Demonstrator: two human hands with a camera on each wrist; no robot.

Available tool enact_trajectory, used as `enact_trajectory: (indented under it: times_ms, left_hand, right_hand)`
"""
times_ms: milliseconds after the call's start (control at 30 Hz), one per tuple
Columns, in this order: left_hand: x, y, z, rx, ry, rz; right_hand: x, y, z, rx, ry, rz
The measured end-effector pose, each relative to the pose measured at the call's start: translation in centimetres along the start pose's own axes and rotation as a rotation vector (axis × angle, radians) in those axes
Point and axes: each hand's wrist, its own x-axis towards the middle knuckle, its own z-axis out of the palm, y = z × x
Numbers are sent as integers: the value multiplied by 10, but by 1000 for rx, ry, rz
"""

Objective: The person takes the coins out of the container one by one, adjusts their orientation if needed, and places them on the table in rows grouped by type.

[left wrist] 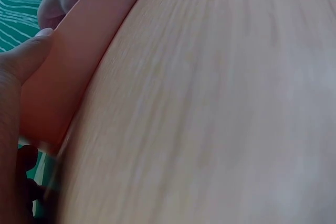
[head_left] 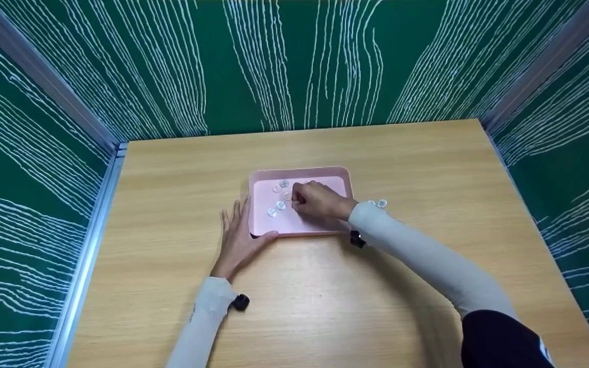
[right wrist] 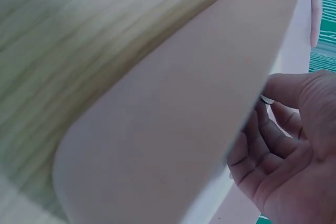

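Note:
A shallow pink tray (head_left: 325, 180) lies on the table with several small, clear, round discs (head_left: 280, 205) spread over its left half. My left hand (head_left: 240, 245) rests against the tray's near left corner, fingers spread along the left side and thumb at the front rim. In the left wrist view the thumb (left wrist: 32, 56) touches the top of the tray wall. Inside the tray, my right hand (head_left: 320, 199) is lowered with curled fingers. The right wrist view shows its thumb and finger pinching a small disc (right wrist: 266, 99), mostly hidden by the fingers.
Two more clear discs (head_left: 382, 203) lie on the wooden table (head_left: 182, 204) right of the tray, one partly behind the right sleeve. Green panels (head_left: 304, 66) with white lines enclose the table at the back and sides, with metal rails (head_left: 90, 204) at the edges.

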Motion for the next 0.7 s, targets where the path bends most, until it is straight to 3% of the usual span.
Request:
enact_trajectory:
  times_ms: [133,333,700]
  left_hand:
    - [0,1,0,31,0,14]
    - [-1,2,0,17,10,11]
    - [0,3,0,11,-7,-25]
  right_hand:
    - [-3,-1,-1,12,21,-37]
    - [-11,1,-4,122,13,17]
    - [-37,11,-21,263,105,22]
